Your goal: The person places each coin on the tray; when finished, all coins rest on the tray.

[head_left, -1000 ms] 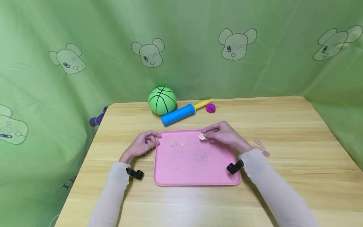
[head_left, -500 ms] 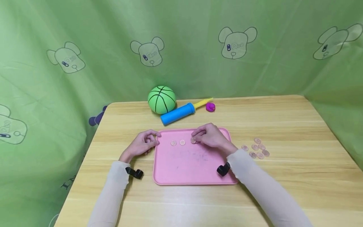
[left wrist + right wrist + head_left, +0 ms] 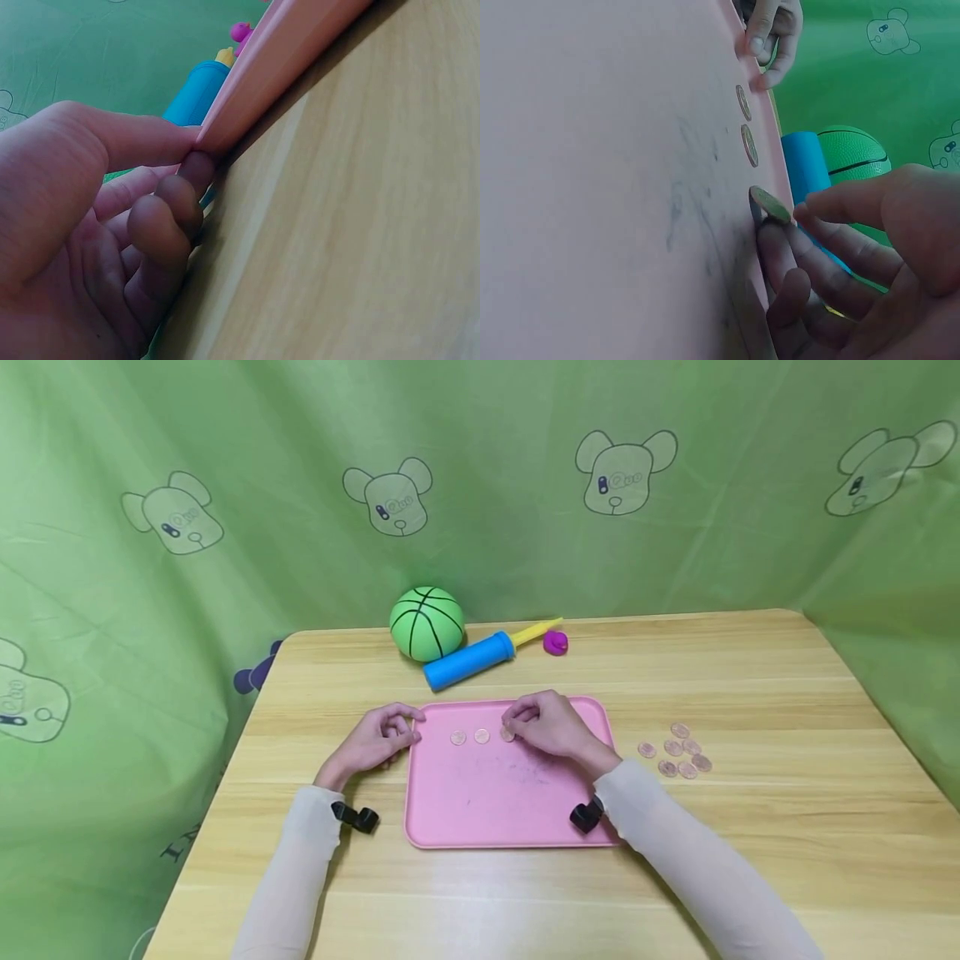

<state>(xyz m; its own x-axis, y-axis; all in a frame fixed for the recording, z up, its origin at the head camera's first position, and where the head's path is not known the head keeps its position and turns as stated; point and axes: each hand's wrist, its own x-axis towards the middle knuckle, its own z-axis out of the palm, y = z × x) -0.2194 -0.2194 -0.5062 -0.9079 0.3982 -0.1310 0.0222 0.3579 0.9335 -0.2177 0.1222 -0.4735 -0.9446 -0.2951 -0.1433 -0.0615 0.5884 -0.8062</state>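
Observation:
At the left edge of the pink tray (image 3: 510, 810), my left hand (image 3: 375, 739) holds the rim. The left wrist view shows its thumb (image 3: 154, 141) against the rim and its other fingers curled below. Over the tray's far side is my right hand (image 3: 551, 722), a coin (image 3: 770, 205) at its fingertips. That coin stands tilted, its far edge down at the tray surface, with the thumb tip right by its near edge and a finger under it. To its left two coins (image 3: 458, 737) lie flat in a row along the far rim.
Right of the tray, several loose coins (image 3: 687, 769) lie on the wooden table (image 3: 787, 693). Behind the tray are a green ball (image 3: 427, 623), a blue pump (image 3: 470, 661) with a yellow tip, and a small purple toy duck (image 3: 556, 642). Green curtain surrounds the table.
My right hand has moved left over the tray with the coin and lowered it beside the two flat coins, uncovering more coins on the table. The left hand has stayed at the rim.

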